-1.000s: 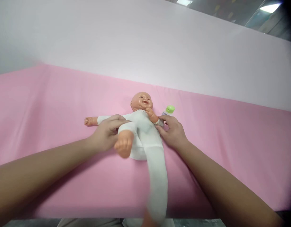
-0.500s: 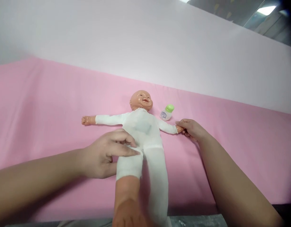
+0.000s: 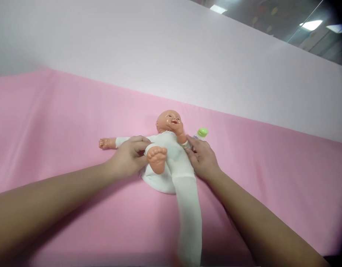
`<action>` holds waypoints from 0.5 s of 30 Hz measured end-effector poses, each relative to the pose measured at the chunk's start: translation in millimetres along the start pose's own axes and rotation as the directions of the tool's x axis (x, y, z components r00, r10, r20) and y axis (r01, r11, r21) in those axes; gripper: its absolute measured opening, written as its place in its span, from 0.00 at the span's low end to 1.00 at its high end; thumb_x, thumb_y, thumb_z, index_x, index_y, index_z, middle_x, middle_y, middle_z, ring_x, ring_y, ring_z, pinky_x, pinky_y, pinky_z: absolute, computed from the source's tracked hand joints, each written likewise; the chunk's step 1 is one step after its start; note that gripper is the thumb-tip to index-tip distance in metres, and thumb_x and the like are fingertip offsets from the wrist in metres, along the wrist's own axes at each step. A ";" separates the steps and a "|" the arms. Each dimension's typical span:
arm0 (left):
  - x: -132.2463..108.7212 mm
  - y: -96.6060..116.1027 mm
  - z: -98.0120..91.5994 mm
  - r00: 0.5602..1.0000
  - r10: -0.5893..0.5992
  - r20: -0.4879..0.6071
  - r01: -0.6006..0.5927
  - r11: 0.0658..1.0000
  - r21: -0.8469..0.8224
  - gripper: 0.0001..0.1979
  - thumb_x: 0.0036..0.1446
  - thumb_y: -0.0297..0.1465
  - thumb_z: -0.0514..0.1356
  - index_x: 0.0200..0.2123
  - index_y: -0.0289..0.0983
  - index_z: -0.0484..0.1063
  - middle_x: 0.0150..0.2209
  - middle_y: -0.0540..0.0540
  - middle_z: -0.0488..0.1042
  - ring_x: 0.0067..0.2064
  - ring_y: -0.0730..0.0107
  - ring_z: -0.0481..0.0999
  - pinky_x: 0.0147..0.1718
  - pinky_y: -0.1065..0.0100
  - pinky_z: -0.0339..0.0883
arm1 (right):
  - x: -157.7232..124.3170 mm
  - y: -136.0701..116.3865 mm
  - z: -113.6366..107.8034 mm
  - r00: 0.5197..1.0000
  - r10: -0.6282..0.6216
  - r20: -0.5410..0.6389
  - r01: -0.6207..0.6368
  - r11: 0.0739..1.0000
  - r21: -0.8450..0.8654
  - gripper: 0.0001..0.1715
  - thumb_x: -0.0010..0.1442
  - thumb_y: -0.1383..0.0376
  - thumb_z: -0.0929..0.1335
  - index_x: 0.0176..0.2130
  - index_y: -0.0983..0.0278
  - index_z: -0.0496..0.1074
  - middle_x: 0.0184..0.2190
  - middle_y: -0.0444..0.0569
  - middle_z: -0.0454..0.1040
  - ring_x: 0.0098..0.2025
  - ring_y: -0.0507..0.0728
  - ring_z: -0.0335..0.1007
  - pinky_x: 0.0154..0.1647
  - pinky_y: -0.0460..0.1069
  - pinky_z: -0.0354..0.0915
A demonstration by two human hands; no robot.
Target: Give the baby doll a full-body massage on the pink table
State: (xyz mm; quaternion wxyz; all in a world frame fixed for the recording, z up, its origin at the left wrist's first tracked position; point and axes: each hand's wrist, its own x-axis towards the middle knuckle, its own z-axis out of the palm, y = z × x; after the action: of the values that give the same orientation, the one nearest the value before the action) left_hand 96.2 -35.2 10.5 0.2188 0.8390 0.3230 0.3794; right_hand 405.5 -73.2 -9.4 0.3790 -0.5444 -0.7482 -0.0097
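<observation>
A baby doll (image 3: 175,157) in a white cloth suit lies on its back on the pink sheet, its head away from me. My left hand (image 3: 129,155) is closed around the doll's leg on the left, which is folded up so that the foot (image 3: 157,159) faces me over the belly. My right hand (image 3: 203,155) grips the doll's arm on the right, bent upward with its fist near the chin. The other doll arm (image 3: 108,143) stretches out to the left. The other leg (image 3: 189,218) lies straight toward me.
A small bottle with a green cap (image 3: 203,132) stands beyond my right hand, which partly hides it. The pink sheet (image 3: 76,222) spreads under the doll. Behind it rises a pale wall (image 3: 132,44), with a glass pane (image 3: 271,22) at the upper right.
My left hand has pushed the doll's leg up from lying toward me to folded over the belly. My right hand has brought the doll's arm inward from outstretched to near the face.
</observation>
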 end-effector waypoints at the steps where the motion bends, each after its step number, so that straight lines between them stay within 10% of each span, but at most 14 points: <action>1: 0.2 0.5 0.3 0.999 -0.031 0.009 0.031 1.000 0.000 0.11 0.58 0.31 0.63 0.42 0.40 0.84 0.44 0.43 0.79 0.44 0.56 0.80 0.39 0.59 0.78 | 0.3 -1.4 1.8 0.996 -0.076 0.039 0.079 0.995 -0.067 0.26 0.72 0.59 0.64 0.67 0.54 0.68 0.59 0.53 0.76 0.57 0.66 0.72 0.61 0.66 0.68; 4: -0.5 3.2 -1.7 0.998 -0.054 0.036 0.053 0.998 0.033 0.14 0.59 0.30 0.63 0.48 0.43 0.83 0.47 0.44 0.80 0.49 0.56 0.79 0.45 0.57 0.77 | 2.8 -1.8 2.6 0.986 -0.148 0.078 0.158 0.978 -0.136 0.26 0.72 0.61 0.64 0.67 0.57 0.68 0.60 0.54 0.75 0.61 0.67 0.68 0.65 0.67 0.64; 7: -3.2 5.3 -5.9 0.983 0.179 0.031 -0.182 0.975 0.130 0.16 0.62 0.28 0.62 0.52 0.45 0.81 0.49 0.45 0.80 0.51 0.57 0.77 0.51 0.55 0.74 | 4.3 -0.1 -0.3 0.997 -0.020 0.068 0.026 0.995 -0.097 0.29 0.69 0.56 0.69 0.65 0.57 0.68 0.58 0.54 0.76 0.58 0.68 0.71 0.61 0.66 0.69; 15: -19.5 29.0 -12.9 0.808 0.576 0.120 -0.573 0.817 -0.067 0.24 0.63 0.28 0.65 0.62 0.41 0.73 0.51 0.39 0.80 0.50 0.57 0.80 0.51 0.56 0.75 | 0.6 24.7 -25.7 0.950 0.266 -0.163 -0.194 0.913 0.358 0.37 0.64 0.52 0.73 0.66 0.58 0.61 0.58 0.57 0.75 0.51 0.64 0.77 0.51 0.60 0.75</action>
State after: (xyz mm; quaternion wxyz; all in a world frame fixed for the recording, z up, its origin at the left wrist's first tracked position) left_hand 87.3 -67.6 26.5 0.1265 0.9178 0.0337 0.3748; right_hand 440.1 -73.7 -0.6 0.5412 -0.5520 -0.6253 0.1065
